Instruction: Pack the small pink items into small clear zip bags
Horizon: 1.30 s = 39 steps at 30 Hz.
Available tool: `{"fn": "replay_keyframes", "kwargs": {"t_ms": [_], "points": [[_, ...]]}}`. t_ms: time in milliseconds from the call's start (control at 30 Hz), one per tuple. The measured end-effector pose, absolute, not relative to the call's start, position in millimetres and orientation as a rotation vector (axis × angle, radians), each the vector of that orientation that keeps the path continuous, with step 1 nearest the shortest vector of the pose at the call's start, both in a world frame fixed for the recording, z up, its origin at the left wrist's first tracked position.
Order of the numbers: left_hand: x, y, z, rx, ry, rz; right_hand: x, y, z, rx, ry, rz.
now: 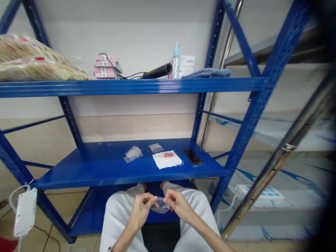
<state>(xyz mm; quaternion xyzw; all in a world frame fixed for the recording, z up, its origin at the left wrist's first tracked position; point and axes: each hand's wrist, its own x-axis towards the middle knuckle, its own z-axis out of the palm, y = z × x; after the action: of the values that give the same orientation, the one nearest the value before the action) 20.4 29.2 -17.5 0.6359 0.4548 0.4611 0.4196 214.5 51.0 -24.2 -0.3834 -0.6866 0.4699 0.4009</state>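
My left hand (141, 209) and my right hand (179, 205) pinch opposite sides of the mouth of a small clear plastic bag (159, 206), held above my white-trousered lap (118, 220). The bag looks flat, and nothing inside it can be made out. On the blue steel shelf (78, 175) in front of me lies a white paper sheet (160, 163) bearing a small heap of pink pieces (168, 155). Two more clear bags (133, 154) (155, 147) lie beyond my hands, out of reach of my fingers. A dark object (193, 156) beside the paper is blurred.
The blue rack's uprights (258, 105) flank the shelf. Its upper shelf (131, 87) carries pink boxes, a black cylinder, a spray bottle, blue cloth and a large printed bag. A white power unit (25, 212) hangs at the left, and a steel pole (282, 155) crosses the right.
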Motion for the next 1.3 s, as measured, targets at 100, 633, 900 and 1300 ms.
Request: {"fn": "replay_keyframes", "kwargs": {"t_ms": [100,633,900,1300], "points": [[11.6,30.7,-22.0,1.7,1.33,1.113,225.3,68.6,-6.6,-0.975,-1.666,1.086],[-2.3,36.9,-33.9,1.925,1.389,1.088,199.7,285.0,89.1,-1.065,-1.23,1.019],[4.0,43.6,-30.1,1.927,1.312,1.083,211.4,296.2,48.3,-1.375,-1.331,0.834],[16.2,26.0,-26.8,2.194,1.47,0.67,53.7,323.9,44.8,-1.49,-1.92,0.509]]}}
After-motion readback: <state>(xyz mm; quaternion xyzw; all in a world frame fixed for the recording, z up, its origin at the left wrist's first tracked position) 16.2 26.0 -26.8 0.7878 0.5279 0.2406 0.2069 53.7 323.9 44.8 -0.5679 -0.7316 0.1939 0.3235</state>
